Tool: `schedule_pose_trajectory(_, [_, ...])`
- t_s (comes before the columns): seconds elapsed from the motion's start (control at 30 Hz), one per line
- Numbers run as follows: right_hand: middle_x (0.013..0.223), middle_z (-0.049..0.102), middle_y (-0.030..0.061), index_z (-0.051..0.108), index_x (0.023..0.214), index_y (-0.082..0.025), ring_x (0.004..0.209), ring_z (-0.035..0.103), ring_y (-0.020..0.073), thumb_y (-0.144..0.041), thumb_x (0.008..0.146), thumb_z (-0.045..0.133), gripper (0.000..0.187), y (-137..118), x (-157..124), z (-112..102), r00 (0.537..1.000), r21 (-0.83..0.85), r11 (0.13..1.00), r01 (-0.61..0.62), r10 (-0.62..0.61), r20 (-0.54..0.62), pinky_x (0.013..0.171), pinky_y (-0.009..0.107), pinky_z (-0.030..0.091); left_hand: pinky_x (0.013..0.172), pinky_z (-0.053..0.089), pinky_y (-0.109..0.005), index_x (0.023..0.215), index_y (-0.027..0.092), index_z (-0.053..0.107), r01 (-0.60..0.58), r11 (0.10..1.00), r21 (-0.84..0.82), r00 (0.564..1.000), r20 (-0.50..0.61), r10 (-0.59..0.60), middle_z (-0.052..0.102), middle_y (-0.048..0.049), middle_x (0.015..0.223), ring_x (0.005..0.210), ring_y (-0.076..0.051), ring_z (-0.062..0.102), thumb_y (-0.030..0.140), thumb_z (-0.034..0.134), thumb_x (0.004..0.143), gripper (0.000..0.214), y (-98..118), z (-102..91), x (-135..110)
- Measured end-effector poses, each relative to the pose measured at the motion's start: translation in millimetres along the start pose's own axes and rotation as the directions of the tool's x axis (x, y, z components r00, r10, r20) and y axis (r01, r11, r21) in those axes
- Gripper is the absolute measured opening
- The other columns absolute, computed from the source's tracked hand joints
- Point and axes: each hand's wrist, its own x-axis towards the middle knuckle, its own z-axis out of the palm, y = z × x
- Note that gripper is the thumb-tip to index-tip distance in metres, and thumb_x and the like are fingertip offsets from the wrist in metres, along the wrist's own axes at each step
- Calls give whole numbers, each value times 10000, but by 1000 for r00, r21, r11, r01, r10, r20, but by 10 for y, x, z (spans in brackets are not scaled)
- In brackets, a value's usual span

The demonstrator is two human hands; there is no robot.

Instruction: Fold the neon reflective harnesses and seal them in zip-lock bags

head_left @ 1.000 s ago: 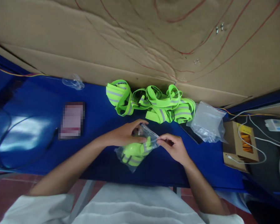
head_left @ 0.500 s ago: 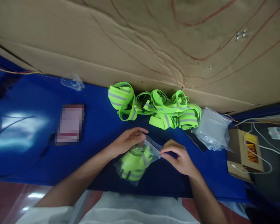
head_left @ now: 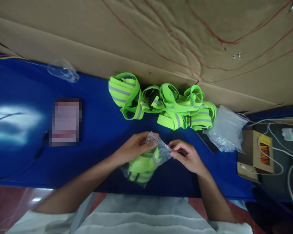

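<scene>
A clear plastic bag (head_left: 146, 162) stuffed with a folded neon-green reflective strap lies on the blue table (head_left: 100, 130), close to my body. My left hand (head_left: 134, 148) grips the bag's upper left edge, fingers curled over it. My right hand (head_left: 187, 156) pinches the bag's mouth at its right corner between thumb and fingers. Behind my hands, against the cardboard, sits a heap of loose neon-green reflective straps (head_left: 161, 105) with grey stripes.
A stack of empty clear bags (head_left: 226, 130) lies right of the straps, with a small cardboard box (head_left: 255, 152) and white cables (head_left: 280, 143) further right. A dark phone (head_left: 65, 122) rests at left. Crumpled clear plastic (head_left: 62, 71) sits at the back left. Large cardboard sheets (head_left: 161, 35) stand behind.
Both hands have stayed on the bag; the right hand's pinch slid along the bag's mouth toward the left hand. The view shifted slightly.
</scene>
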Motion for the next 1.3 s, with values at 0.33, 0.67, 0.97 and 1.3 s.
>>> schedule_pose_trajectory(0.33, [776,649,-13,673,970,-208,552,575,99,-517,922,734,319,-38,26,23,947,76,945,-318,320,-11,398,187,434,892,558,-293,1107,188,776,-71,997,40,993,-96,74,809,-67,1036,986,-219,746,457,742,925,327,-4,-10,-26])
schedule_pose_trajectory(0.67, [690,591,-25,622,784,-194,603,507,98,-469,1011,626,356,-90,-27,-81,981,-291,937,-193,185,-53,556,234,360,933,571,-307,1121,159,782,15,997,-76,997,-73,-20,800,-88,1127,1029,-236,750,486,713,943,378,-33,33,16])
schedule_pose_trajectory(0.97, [810,696,-4,672,879,-208,718,636,129,-412,988,670,231,-61,11,34,986,-194,968,-161,147,-83,658,238,474,1011,550,-322,1180,173,773,-17,997,76,998,-62,22,808,-74,1088,1080,-245,741,487,680,966,391,-22,115,-12])
schedule_pose_trajectory(1.3, [902,722,8,694,1011,-230,779,648,148,-413,974,687,187,-59,8,141,992,-235,967,-96,75,-98,716,264,495,972,559,-298,1208,190,764,-79,978,195,996,-32,87,802,-58,1108,1056,-220,743,436,614,1003,353,-41,151,-3])
